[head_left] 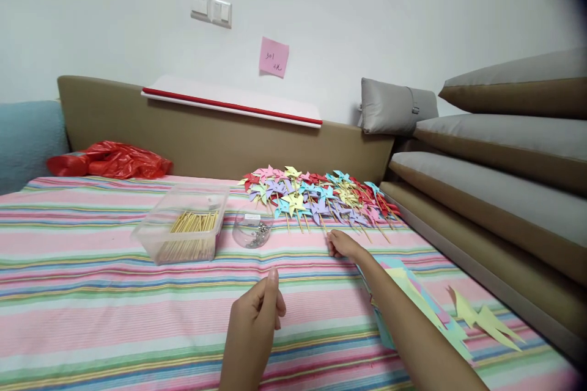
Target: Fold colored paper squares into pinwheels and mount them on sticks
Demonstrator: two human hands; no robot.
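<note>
My right hand (pixel 343 245) reaches forward over the striped sheet (pixel 92 293) to the near edge of a pile of colourful paper pinwheels on sticks (pixel 321 198). Its fingers are curled at the end of one stick, and what they grip is hidden. My left hand (pixel 257 311) hovers low in the middle, fingers curled loosely with the thumb up, nothing visible in it. A clear plastic box of wooden sticks (pixel 186 229) and a small clear tub of metal pins (pixel 254 229) stand to the left of the pile.
Cut paper pieces in pastel colours (pixel 440 311) lie under and beside my right forearm. A red plastic bag (pixel 110 160) rests at the back left. Stacked grey-and-tan cushions (pixel 504 153) fill the right side. A tan headboard (pixel 206 134) runs behind.
</note>
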